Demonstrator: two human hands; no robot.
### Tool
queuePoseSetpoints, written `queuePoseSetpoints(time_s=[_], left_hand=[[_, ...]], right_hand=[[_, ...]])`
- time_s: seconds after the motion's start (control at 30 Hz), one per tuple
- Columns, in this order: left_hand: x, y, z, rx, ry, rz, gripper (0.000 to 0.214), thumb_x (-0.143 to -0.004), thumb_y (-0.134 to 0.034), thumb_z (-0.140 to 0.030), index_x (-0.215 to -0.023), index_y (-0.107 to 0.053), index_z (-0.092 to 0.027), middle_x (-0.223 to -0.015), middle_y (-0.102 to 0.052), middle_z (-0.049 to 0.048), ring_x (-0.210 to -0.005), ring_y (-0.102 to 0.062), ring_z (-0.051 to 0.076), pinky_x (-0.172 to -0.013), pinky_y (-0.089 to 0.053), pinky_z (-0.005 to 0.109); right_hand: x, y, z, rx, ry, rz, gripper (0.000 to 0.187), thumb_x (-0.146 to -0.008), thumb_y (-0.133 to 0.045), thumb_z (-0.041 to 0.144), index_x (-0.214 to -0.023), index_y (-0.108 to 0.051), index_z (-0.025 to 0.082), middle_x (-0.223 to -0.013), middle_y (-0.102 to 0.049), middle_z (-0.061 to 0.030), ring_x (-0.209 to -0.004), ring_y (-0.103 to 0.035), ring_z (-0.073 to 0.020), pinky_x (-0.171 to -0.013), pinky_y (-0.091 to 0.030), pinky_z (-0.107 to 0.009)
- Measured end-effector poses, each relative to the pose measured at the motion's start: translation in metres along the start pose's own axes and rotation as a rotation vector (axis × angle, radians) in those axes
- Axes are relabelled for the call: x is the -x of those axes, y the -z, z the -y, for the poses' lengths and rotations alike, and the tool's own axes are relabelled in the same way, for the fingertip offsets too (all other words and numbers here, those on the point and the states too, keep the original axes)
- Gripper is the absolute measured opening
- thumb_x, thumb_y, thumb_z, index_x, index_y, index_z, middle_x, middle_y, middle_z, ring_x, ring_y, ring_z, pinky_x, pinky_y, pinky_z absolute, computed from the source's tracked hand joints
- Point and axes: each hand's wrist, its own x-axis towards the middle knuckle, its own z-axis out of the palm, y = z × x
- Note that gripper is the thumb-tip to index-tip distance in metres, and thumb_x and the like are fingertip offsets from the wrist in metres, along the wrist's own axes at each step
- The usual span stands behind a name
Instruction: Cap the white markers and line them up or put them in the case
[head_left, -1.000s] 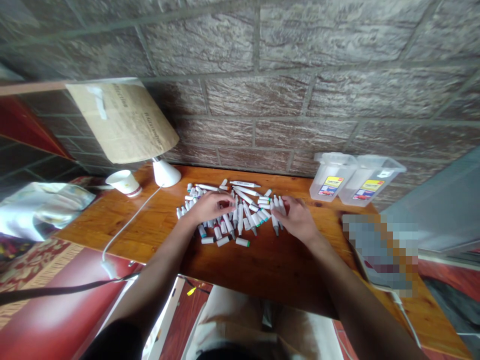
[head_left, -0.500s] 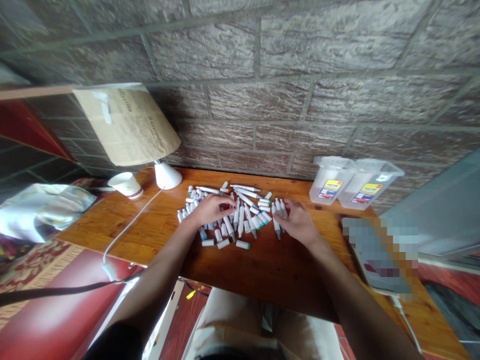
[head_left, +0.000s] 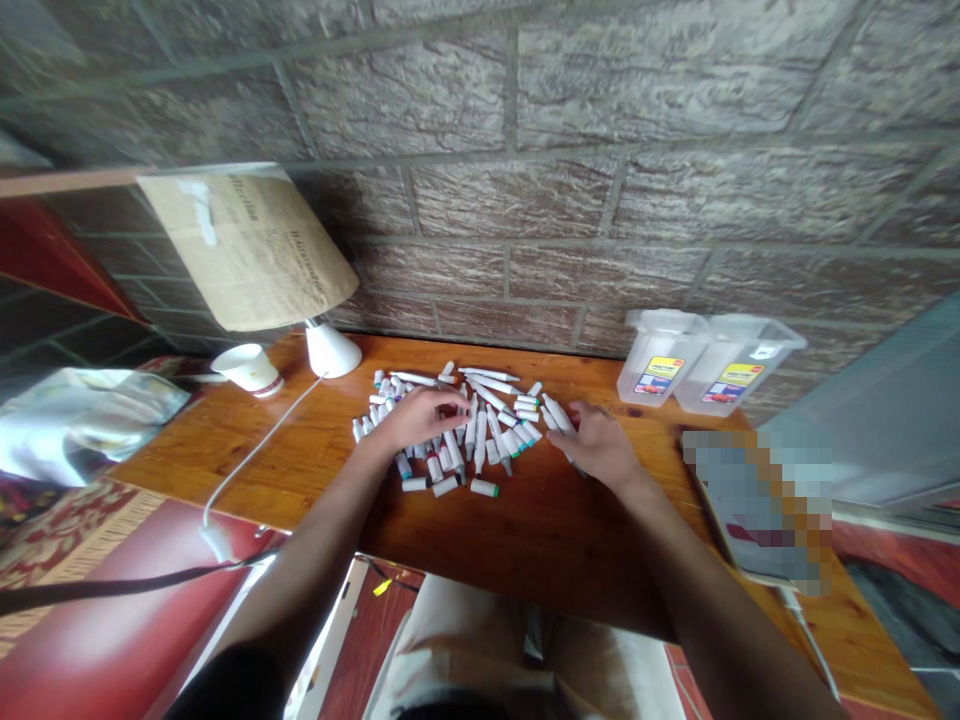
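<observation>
Right hand (head_left: 598, 442): curled about white markers (head_left: 556, 413), grip unclear | Left hand (head_left: 421, 416): bent over marker pile (head_left: 481, 443), cannot tell if holding | Pile: on wooden surface (head_left: 525, 545), between lamp (head_left: 332, 350) and clear containers (head_left: 658, 362)

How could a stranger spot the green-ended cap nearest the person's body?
On the table, right of the lamp, lie heaped white markers and caps. Closest to the person is a row of three caps. The green-ended cap is the rightmost; its two neighbours have dark ends.
</observation>
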Motion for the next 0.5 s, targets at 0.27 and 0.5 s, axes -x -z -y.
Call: queuePoseSetpoints(time_s=[0.27,0.5], left_hand=[[0.0013,0.0009,0.0017,-0.024,0.029,-0.010,0.025,-0.092,-0.067,-0.042,-0.098,-0.075,-0.020,-0.094,-0.079,0.0027,-0.076,-0.071,0.014,-0.074,-0.049,0.023],[0.0019,0.0026,0.0031,-0.038,0.048,-0.063,0.028,-0.096,-0.061,-0.045,-0.098,-0.076,-0.021,-0.094,-0.078,0.0024,-0.082,-0.071,0.016,-0.080,-0.049,0.024]], right_hand=[[-0.0012,0.0026,-0.0020,-0.056,0.037,0.021,0.044,-0.083,-0.072,0.048,-0.116,-0.066,0.020,-0.106,-0.077,-0.0108,-0.098,-0.072,-0.0267,-0.083,-0.050,-0.032],[-0.0011,-0.0018,-0.0039,-0.049,0.098,-0.080,0.027,-0.089,-0.067,0.044,-0.109,-0.068,0.025,-0.099,-0.076,-0.0055,-0.091,-0.071,-0.0215,-0.078,-0.048,-0.028]])
